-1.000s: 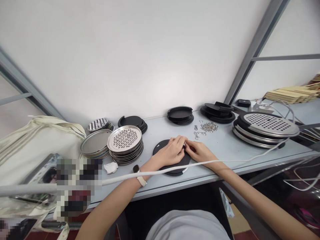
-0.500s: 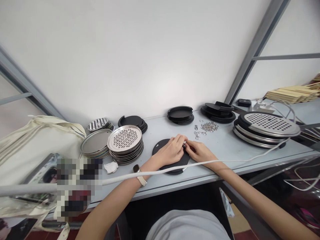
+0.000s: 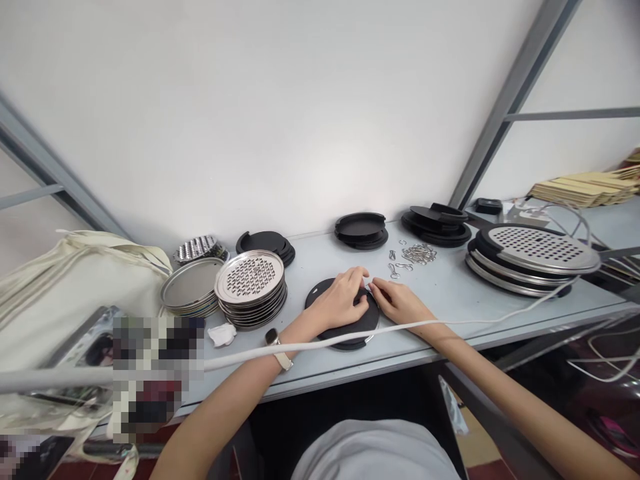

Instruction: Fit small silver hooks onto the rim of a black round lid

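A black round disc [image 3: 353, 330] lies flat near the front of the table, with a metal rim piece showing at its lower right edge. My left hand [image 3: 340, 300] reaches across it, fingers bent over the upper right edge and thumb on the disc. Close beside, at that same edge, my right hand [image 3: 395, 301] has its thumb and fingertips pinched together around something too small to make out. Just beyond the hands lies a pile of small metal clips [image 3: 419, 254], with several loose ones around it.
Round metal graters [image 3: 250, 277] and plain metal discs [image 3: 193, 285] are stacked on the left, beside crumpled white paper [image 3: 222, 335]. Black round holders [image 3: 361, 230] stand along the wall. Another grater stack [image 3: 537, 250] is at right. A white cable [image 3: 310, 345] crosses before my forearms.
My left fingers have shifted slightly up and left, and the thumb has parted from them. The right fingertips have moved a little left at the disc's edge. The disc stays in place.
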{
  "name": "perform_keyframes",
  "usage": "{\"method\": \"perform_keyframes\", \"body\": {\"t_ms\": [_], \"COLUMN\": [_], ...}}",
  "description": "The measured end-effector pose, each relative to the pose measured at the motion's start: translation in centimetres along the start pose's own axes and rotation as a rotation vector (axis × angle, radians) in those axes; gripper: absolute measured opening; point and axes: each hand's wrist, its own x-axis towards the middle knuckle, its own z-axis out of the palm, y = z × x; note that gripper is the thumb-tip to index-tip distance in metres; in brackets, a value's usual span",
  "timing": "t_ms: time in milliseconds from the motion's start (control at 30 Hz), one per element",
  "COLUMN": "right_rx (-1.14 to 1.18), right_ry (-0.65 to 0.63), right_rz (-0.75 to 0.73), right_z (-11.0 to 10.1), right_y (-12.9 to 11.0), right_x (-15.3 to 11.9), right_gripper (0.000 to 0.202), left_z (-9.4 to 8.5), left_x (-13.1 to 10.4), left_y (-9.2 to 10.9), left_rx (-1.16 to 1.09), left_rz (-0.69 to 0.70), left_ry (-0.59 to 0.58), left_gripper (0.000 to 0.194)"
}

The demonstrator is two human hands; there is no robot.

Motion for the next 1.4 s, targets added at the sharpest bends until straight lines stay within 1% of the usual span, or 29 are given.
{"method": "perform_keyframes", "body": {"t_ms": [200,333,533,933,1233,1300,1400], "right_rx": [0.066,0.084,0.070,0.118,0.125,0.124,0.126], "right_ry": [-0.057,-0.059,-0.049,-0.023,-0.041,-0.044,-0.053], "right_rz": [-0.026,-0.022,-0.011,0.021,0.026,0.017,0.000], "right_z": [-0.29,-0.32,-0.28,-0.52,-0.35,-0.35,-0.43], "right_y": [0.03,0.08,0.05,-0.32,-0.26,-0.24,-0.22], "right_x": [-0.02,-0.06,-0.05,-0.26,-0.23,-0.25,-0.28], "right_gripper": [0.028,0.030,0.029,0.033,0.035,0.036,0.036], "left_z": [-0.40,-0.42,-0.24,-0.53,-0.41,-0.36,-0.26], "left_x": [-0.05,-0.04,0.11,0.09,0.05,0.03,0.00], "left_y": [0.55,0.70,0.53,0.73,0.64,0.56,0.47], "left_rx": [-0.032,-0.001,0.076,0.103,0.137,0.139,0.127], "left_rz": [0.056,0.048,0.079,0.096,0.111,0.127,0.135], "left_ry": [-0.061,-0.048,-0.001,-0.062,-0.059,-0.053,-0.042], "left_gripper": [0.035,0.035,0.034,0.027,0.026,0.027,0.034]}}
